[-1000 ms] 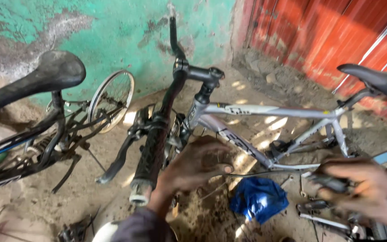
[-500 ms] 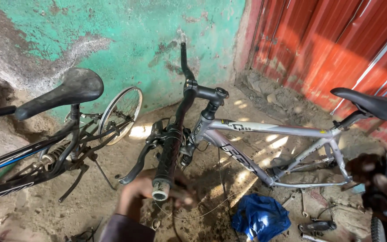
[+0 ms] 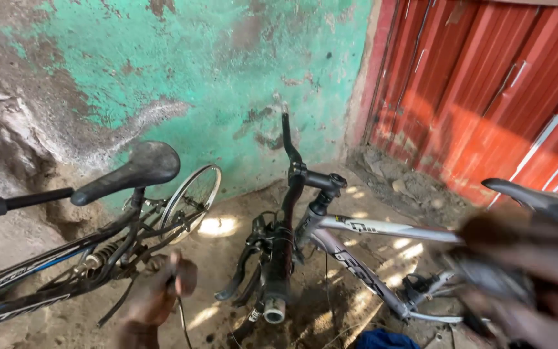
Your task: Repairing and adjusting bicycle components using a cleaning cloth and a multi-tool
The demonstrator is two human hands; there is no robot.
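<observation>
Peeling green plaster wall and red corrugated metal door (image 3: 485,97) back a dirt yard. Silver bike frame (image 3: 369,227) stands centre, its black handlebar grip (image 3: 276,271) pointing toward camera, brake levers (image 3: 237,284) just beside it. Left hand (image 3: 156,294) is low, fingers pinched narrow on a thin cable (image 3: 181,317), near a second, dark bike w/ black saddle (image 3: 130,171). Right hand (image 3: 524,284) is motion-blurred, poss. holding a dark tool; can't tell its grip. Best handled by keeping the cable taut and clear of the spoked wheel (image 3: 192,197).
</observation>
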